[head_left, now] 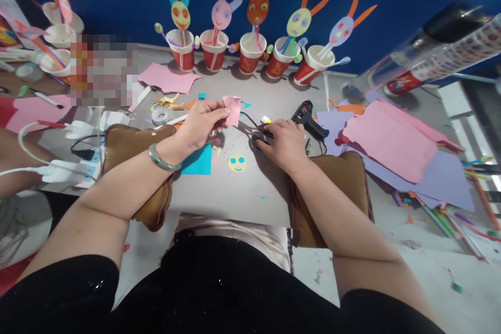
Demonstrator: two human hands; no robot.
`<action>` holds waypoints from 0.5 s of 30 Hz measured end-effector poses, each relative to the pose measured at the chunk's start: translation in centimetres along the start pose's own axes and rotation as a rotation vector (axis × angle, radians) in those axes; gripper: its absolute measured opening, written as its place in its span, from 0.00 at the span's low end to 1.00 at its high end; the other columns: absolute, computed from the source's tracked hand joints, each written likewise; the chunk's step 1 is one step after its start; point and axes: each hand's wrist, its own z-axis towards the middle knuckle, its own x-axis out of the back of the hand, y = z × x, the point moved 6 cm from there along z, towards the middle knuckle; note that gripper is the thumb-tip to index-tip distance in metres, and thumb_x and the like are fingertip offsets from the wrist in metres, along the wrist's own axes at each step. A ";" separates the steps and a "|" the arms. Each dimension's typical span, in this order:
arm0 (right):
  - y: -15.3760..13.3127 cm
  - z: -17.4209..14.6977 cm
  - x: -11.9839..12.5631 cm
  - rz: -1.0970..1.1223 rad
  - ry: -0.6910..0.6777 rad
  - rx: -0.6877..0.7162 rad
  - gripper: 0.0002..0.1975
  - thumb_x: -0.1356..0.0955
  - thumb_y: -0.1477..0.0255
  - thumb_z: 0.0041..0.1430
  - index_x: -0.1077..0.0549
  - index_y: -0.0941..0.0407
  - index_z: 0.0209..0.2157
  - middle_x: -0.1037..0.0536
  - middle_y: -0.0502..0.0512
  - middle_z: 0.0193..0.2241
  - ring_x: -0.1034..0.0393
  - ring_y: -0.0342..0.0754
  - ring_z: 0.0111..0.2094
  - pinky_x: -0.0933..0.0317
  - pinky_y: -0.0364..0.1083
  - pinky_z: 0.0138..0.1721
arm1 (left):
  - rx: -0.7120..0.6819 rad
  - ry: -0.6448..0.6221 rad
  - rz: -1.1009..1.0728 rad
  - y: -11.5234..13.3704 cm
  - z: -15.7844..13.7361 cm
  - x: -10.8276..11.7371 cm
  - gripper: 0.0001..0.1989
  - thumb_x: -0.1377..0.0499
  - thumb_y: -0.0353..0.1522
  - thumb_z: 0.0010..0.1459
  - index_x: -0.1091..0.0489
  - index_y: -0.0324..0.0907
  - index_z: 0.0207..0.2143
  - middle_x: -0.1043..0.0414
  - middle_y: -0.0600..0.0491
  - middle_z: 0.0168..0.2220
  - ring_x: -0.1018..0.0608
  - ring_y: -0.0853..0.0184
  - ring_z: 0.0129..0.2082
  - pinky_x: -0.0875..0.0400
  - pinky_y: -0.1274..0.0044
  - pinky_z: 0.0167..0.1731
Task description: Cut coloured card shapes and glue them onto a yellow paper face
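My left hand [203, 122] pinches a small folded piece of pink paper [233, 110] upright between thumb and fingers. Low over the table, my right hand [285, 143] has its thumb and fingers around the black handles of scissors [259, 140]; the blades are mostly hidden. Between my hands and nearer to me lies a round pale-yellow paper face [237, 163] with blue eyes and a blue mouth. A blue paper sheet [199, 160] is under my left wrist. Just beyond my right hand, a black glue gun [310, 120] lies on its side.
Several red paper cups [252, 57] with paper rabbit faces stand along the blue wall. Pink paper [391, 138] and purple paper [438, 188] are stacked at right. Brown cushions [135, 148] lie under both forearms. A power strip [92, 167] with plugs and another person's leg [15, 162] are at left.
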 end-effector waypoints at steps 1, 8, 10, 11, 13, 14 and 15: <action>0.0 0.0 0.0 0.006 -0.005 0.000 0.15 0.28 0.62 0.57 0.20 0.56 0.41 0.20 0.65 0.45 0.34 0.62 0.45 0.48 0.55 0.42 | 0.012 -0.012 0.009 -0.1 -0.1 -0.1 0.05 0.38 0.31 0.56 0.30 0.41 0.29 0.31 0.57 0.22 0.33 0.77 0.17 0.40 0.84 0.16; 0.1 0.1 0.9 0.133 0.062 -0.048 0.11 0.27 0.61 0.57 0.22 0.55 0.36 0.20 0.62 0.44 0.33 0.61 0.47 0.46 0.56 0.46 | 0.129 -0.030 0.012 -0.4 -0.9 -1.0 0.05 0.36 0.29 0.55 0.31 0.40 0.33 0.28 0.58 0.21 0.30 0.77 0.16 0.39 0.84 0.16; -0.1 0.1 1.4 0.301 0.114 -0.053 0.12 0.30 0.59 0.61 0.24 0.55 0.34 0.20 0.60 0.40 0.31 0.58 0.45 0.44 0.56 0.47 | 0.138 -0.042 0.007 -0.5 -1.0 -1.4 0.05 0.36 0.29 0.56 0.31 0.40 0.32 0.28 0.58 0.20 0.29 0.77 0.16 0.38 0.84 0.16; -0.2 0.2 1.7 0.418 0.132 -0.052 0.14 0.32 0.57 0.63 0.25 0.54 0.34 0.20 0.59 0.37 0.30 0.56 0.42 0.42 0.55 0.46 | 0.135 -0.048 0.003 -0.5 -1.1 -1.5 0.06 0.36 0.28 0.56 0.32 0.40 0.32 0.28 0.58 0.20 0.28 0.77 0.16 0.37 0.85 0.16; -0.6 0.2 2.0 0.673 0.131 -0.051 0.20 0.35 0.52 0.66 0.26 0.54 0.33 0.21 0.56 0.32 0.29 0.52 0.37 0.39 0.52 0.42 | 0.122 -0.068 -0.002 -0.5 -1.3 -1.9 0.07 0.35 0.27 0.55 0.33 0.40 0.30 0.28 0.58 0.20 0.26 0.77 0.18 0.35 0.85 0.18; -0.8 0.1 2.0 0.788 0.110 -0.050 0.23 0.36 0.49 0.65 0.26 0.54 0.32 0.22 0.54 0.30 0.29 0.50 0.34 0.38 0.50 0.39 | 0.118 -0.085 -0.002 -0.5 -1.4 -2.2 0.08 0.35 0.26 0.55 0.33 0.40 0.30 0.27 0.58 0.20 0.26 0.77 0.18 0.34 0.85 0.19; -1.2 0.1 2.0 0.882 0.078 -0.047 0.25 0.36 0.46 0.64 0.26 0.54 0.32 0.23 0.53 0.28 0.30 0.48 0.31 0.38 0.49 0.36 | 0.115 -0.107 0.003 -0.5 -1.6 -2.5 0.08 0.36 0.26 0.56 0.34 0.40 0.29 0.27 0.58 0.19 0.25 0.77 0.18 0.33 0.85 0.19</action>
